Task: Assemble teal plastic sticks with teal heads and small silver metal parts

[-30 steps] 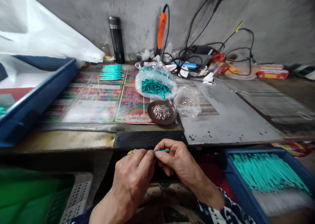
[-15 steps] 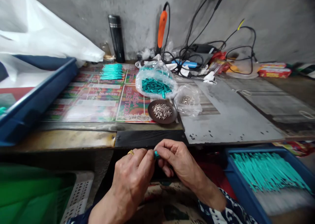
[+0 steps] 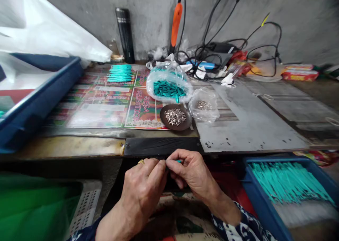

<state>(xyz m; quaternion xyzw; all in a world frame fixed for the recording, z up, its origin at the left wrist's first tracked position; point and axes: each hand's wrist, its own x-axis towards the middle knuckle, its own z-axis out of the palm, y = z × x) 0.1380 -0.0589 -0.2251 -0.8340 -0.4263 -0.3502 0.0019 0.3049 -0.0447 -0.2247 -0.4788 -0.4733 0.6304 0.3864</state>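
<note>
My left hand (image 3: 143, 186) and my right hand (image 3: 189, 172) meet just below the table's front edge, fingertips pinched together on a small teal plastic piece (image 3: 178, 161). Only its tip shows between the fingers. A gold ring sits on my left hand. Straight ahead on the table stands a brown dish of small metal tips (image 3: 174, 116). Behind it lies a clear bag of teal caps (image 3: 168, 89), and to its right a smaller clear bag with metal bits (image 3: 203, 106).
A blue tray of teal tubes (image 3: 288, 182) sits low at my right. A row of teal tubes (image 3: 120, 73) lies on a printed sheet (image 3: 100, 103). A large blue tray (image 3: 34, 103) is left, a green bin (image 3: 34, 209) below. A black flask, an orange tool and cables line the wall.
The hands have stayed together at the table edge, with small finger shifts on the teal piece. The camera has tilted slightly, so the table's things sit a little higher.
</note>
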